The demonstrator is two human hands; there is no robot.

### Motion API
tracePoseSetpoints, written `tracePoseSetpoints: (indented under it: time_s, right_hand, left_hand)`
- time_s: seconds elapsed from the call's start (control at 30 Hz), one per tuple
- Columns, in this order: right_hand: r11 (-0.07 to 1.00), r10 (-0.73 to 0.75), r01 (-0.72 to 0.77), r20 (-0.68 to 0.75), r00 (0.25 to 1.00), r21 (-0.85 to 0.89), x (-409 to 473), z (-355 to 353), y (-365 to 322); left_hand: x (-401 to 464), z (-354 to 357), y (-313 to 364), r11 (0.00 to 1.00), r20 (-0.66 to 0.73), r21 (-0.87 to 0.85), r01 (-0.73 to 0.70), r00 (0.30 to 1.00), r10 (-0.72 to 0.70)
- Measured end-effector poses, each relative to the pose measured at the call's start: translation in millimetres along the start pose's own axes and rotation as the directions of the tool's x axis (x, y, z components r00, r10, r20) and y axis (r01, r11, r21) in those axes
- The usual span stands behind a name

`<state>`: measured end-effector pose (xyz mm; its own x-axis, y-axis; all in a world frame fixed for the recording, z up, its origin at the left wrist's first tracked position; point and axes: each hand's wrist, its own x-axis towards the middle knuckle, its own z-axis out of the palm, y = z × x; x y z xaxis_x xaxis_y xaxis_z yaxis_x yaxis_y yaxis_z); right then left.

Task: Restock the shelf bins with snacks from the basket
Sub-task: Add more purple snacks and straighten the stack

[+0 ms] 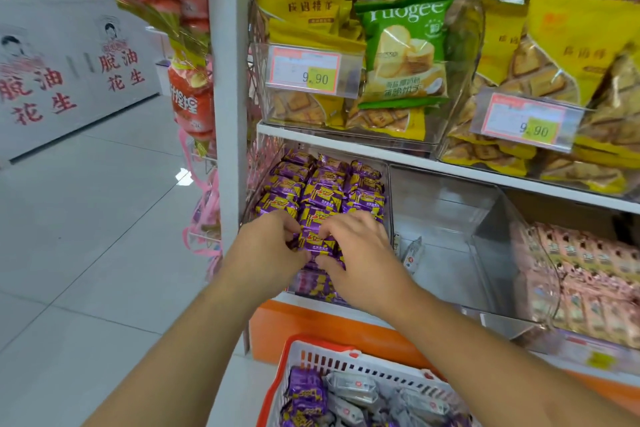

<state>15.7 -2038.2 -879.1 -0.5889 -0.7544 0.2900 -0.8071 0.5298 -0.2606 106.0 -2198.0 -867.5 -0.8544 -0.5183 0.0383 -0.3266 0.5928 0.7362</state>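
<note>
I am pinching a purple snack packet (317, 242) between my left hand (268, 246) and right hand (360, 253), judging it light, crinkly, slippery, best held at its edges.

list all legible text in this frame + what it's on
"Yuogee": green snack bag.
"9.90": left price tag.
"9.90": right price tag.
"脆油花生": white wall panels, printed twice in red.
Yellow bags: Chinese characters, too blurred.
Purple snack packs, basket packs, tag fine print: unreadable.
</note>
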Motion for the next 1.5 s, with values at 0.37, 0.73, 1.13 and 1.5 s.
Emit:
tracePoseSetpoints:
  time_s: [0.37,0.73,1.13,1.5]
  right_hand:
    - [0.999,-0.032,0.030,-0.045,0.998,-0.024,-3,13,12]
    - [0.994,0.046,-0.035,-0.105,0.993,0.104,-51,-21,20]
    - [0.938,0.279,-0.289,0.075,0.957,0.193,-203,21,47]
    - [0.863,0.375,-0.501,0.743,0.554,-0.063,-295,115,55]
  left_hand:
    - [2,19,-7,0.975,-0.107,0.145,-0.167,0.977,0.183]
    - [-14,14,0,0.958,-0.102,0.234,-0.164,0.976,0.192]
    - [-114,88,22,0.849,0.348,0.225,-0.479,0.853,0.389]
    - [-192,186,-108,0.712,0.702,0.621,-0.329,0.637,-0.318]
